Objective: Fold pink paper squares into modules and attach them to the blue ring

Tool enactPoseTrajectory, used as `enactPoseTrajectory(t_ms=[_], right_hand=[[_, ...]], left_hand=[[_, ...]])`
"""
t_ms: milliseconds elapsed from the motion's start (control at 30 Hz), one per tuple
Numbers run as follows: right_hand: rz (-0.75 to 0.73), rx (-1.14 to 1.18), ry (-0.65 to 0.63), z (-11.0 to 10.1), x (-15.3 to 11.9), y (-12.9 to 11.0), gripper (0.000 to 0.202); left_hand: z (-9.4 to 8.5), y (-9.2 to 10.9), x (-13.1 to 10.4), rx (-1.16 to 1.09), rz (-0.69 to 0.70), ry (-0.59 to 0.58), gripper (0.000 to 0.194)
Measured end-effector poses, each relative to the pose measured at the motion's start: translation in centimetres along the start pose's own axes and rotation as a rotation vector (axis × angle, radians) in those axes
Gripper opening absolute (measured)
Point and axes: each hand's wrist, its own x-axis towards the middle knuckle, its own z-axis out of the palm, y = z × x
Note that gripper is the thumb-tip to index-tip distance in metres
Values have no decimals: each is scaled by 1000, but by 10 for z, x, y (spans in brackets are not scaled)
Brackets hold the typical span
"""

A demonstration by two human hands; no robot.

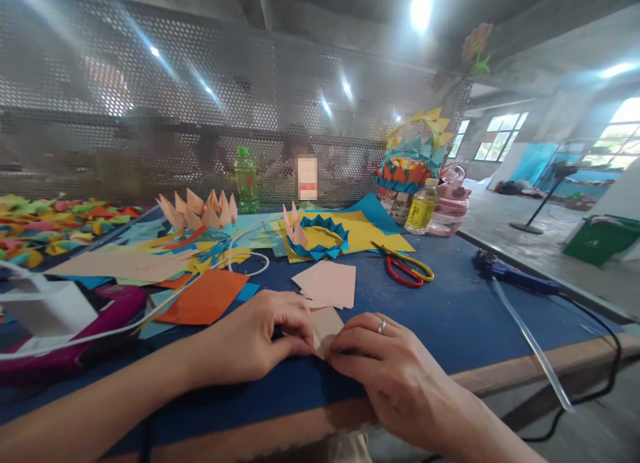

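Observation:
Between my hands is a small piece of light peach paper [327, 324], partly hidden by my fingers. My left hand [273, 333] pinches its left edge between thumb and forefinger. On the other side, my right hand [375, 356], with a ring on one finger, has its fingers closed on the right edge. Just beyond lies a short stack of pale pink paper squares [330, 283]. A blue folded-paper crown [320, 251] with a few pink points at its left stands behind them on yellow sheets [373, 233].
Scissors with red and yellow handles [407, 266] lie right of centre. A blue glue gun [520, 276] with a long glue stick rests at the right edge. At left are orange paper [207, 297], a purple power strip [100, 323], a white cable and a peach crown [197, 213]. Bottles stand behind.

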Motion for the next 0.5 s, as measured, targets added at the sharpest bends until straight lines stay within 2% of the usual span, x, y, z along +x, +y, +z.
enactPoseTrajectory(t_ms=[167,500], right_hand=[[-30,-10,-3,1,-2,2,34],[-23,-3,-18,2,-1,3,31]], left_hand=[[5,0,0,7,-111,79,15],[20,10,0,115,-174,217,16]])
